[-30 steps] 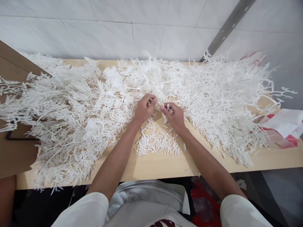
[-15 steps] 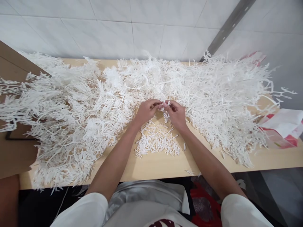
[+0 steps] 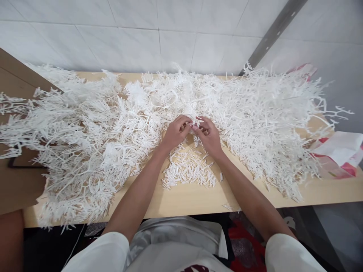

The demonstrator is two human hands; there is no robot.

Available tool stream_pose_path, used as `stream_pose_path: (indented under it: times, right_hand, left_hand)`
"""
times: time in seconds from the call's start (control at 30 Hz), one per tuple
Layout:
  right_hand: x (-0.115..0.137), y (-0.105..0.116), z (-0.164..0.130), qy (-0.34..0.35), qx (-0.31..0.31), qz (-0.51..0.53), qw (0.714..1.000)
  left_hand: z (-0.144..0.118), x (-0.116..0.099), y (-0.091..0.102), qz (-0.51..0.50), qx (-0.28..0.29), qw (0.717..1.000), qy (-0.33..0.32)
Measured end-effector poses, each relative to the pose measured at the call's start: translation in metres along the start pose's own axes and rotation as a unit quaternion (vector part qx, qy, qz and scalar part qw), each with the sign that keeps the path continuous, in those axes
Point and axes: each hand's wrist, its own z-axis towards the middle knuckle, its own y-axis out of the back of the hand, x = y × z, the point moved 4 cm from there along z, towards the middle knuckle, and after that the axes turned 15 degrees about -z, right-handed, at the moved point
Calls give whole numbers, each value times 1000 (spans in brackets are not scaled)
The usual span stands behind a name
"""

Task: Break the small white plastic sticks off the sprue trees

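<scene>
left hand [image 3: 173, 133]: fingers pinched on a white plastic sprue piece [image 3: 195, 125], mid-table
right hand [image 3: 209, 135]: pinching the same piece
step: likely snapping sticks off
loose sticks [image 3: 188, 170]: piled just below
next: needs a firm twist

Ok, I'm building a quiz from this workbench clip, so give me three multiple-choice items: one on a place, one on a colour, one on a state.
1. Where does the small heap of loose short sticks lie?
A. on the bench just below the hands
B. on the floor
C. inside the bag

2. What colour are the branched plastic pieces?
A. black
B. white
C. green

3. How are the left hand and right hand placed?
A. spread far apart
B. flat on the bench
C. fingertips together, pinching a small white piece

A: the heap sits between the forearms. B: the pile is white. C: the fingers meet at the middle.
</scene>
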Motion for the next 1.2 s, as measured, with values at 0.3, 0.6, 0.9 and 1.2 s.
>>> stream_pose_path:
  times: [0.3, 0.6, 0.9, 1.2]
  right_hand:
    - [2, -1, 2, -3, 20, -39, 999]
    - [8, 1, 2, 69, -22, -113, 991]
    - [12, -1, -2, 127, 33, -90, 987]
    - [18, 3, -8, 190, 31, -17, 981]
  left_hand:
    - [0, -2, 3, -44, -12, 999, 18]
    - [1, 6, -1, -39, 23, 998, 51]
    - [2, 6, 4, -96, 20, 994, 51]
    - [1, 9, 6, -191, -8, 977, 89]
